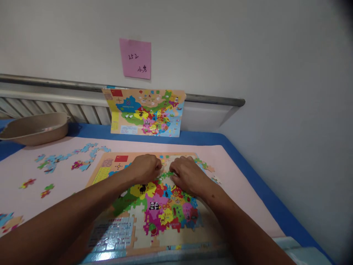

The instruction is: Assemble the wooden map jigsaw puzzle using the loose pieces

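A partly assembled map jigsaw puzzle (157, 204) lies in front of me, with bare cream backing showing at its upper right, along the bottom and lower left of the middle. Over its upper part, my left hand (146, 167) is closed, fingertips curled down toward the board near a green strip of pieces (166, 175). My right hand (187, 175) is just right of it, with a gap between them. Its fingers are bent and pressed together at the right end of that strip. What either hand pinches is hidden by the fingers.
Loose puzzle pieces (88, 149) are spread on the pink sheet (248, 198) to the left; more (205, 164) lie beyond the right hand. A printed reference map (146, 114) leans against the wall rail (215, 99). A beige basket (35, 129) stands at the far left. A pink note (135, 59) hangs above.
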Demonstrator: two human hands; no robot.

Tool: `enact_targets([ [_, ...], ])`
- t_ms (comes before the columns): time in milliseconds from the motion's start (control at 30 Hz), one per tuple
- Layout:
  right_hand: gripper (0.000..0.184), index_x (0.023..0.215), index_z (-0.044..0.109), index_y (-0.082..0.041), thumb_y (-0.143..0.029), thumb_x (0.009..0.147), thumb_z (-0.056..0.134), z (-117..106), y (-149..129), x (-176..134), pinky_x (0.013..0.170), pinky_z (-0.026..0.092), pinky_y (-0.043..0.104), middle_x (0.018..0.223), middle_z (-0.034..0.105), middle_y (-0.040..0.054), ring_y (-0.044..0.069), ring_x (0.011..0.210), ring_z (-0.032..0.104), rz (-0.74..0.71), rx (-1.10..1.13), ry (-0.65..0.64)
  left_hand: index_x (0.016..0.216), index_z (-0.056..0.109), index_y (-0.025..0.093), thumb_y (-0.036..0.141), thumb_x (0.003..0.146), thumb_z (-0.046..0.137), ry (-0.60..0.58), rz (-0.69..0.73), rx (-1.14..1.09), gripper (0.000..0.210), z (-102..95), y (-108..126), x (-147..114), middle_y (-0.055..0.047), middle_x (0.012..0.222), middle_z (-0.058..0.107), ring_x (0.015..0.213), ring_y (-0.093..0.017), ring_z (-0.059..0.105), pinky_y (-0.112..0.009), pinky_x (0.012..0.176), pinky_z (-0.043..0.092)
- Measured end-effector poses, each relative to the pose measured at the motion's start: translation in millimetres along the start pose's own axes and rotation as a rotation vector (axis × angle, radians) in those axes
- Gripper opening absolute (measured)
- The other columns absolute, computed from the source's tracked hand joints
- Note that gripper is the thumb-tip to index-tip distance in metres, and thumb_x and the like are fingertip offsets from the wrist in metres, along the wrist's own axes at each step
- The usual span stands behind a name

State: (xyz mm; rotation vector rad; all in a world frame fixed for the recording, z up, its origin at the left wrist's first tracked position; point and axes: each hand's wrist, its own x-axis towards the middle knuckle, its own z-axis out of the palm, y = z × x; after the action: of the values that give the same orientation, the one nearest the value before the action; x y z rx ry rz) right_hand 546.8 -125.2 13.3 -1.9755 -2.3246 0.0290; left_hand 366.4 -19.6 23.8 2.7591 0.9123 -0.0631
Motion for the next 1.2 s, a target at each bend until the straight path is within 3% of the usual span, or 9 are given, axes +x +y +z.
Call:
enact_targets([
  [300,0.003,0.089,0.067,-0.020,-0.019,0.089,0.064,-2,1,0,0.079,0.026,0.036,0.096,0.070,0.0060,0.023,0.093,0.057,-0.006,-0.014,-0.012,0.099,0.076,0.020,0.031,0.096,0.067,-0.056,-0.058,-0.034,0.015,-1.3,15,5,-0.005,0.101,0.077,0.094,-0.022,0.071,-0.040,0.086,0.057],
  [567,0.002,0.088,0.068,-0.020,-0.019,0.088,0.066,-4,2,-2,0.079,0.027,0.036,0.097,0.070,0.0067,0.023,0.094,0.057,0.003,-0.018,-0.034,0.091,0.074,0.018,0.034,0.095,0.070,-0.068,-0.042,-0.036,0.017,-5.0,22,8,-0.005,0.096,0.075,0.093,-0.022,0.070,-0.041,0.087,0.057],
  [800,0.003,0.093,0.072,-0.020,-0.020,0.092,0.069,-19,18,-4,0.082,0.029,0.035,0.098,0.070,0.0062,0.022,0.095,0.057,0.091,0.031,0.042,0.100,0.078,0.022,0.025,0.091,0.065,0.027,-0.072,-0.098,0.015,-6.1,10,6,-0.005,0.101,0.078,0.095,-0.024,0.071,-0.037,0.083,0.053],
  [900,0.007,0.092,0.072,-0.019,-0.018,0.095,0.065,-27,22,-6,0.081,0.029,0.035,0.097,0.070,0.0062,0.022,0.095,0.056,0.146,0.018,0.035,0.102,0.079,0.024,0.020,0.088,0.060,0.097,-0.103,-0.113,0.024,-19.0,-3,-14,-0.004,0.106,0.078,0.096,-0.024,0.071,-0.034,0.080,0.050],
  [1033,0.016,0.085,0.069,-0.020,-0.015,0.096,0.060,-25,16,-4,0.079,0.029,0.034,0.093,0.068,0.0052,0.021,0.091,0.055,0.101,0.043,0.029,0.100,0.077,0.023,0.025,0.089,0.053,0.177,-0.131,-0.111,0.027,-33.2,-23,-69,-0.005,0.105,0.077,0.095,-0.023,0.070,-0.036,0.082,0.049],
  [1200,0.012,0.084,0.065,-0.020,-0.017,0.096,0.063,-7,0,0,0.086,0.033,0.035,0.098,0.065,0.0066,0.023,0.094,0.053,-0.047,0.047,0.025,0.105,0.075,0.033,0.055,0.094,0.052,0.307,-0.233,-0.233,0.034,-15.0,-59,-157,0.000,0.097,0.075,0.079,-0.021,0.069,-0.033,0.070,0.051],
])
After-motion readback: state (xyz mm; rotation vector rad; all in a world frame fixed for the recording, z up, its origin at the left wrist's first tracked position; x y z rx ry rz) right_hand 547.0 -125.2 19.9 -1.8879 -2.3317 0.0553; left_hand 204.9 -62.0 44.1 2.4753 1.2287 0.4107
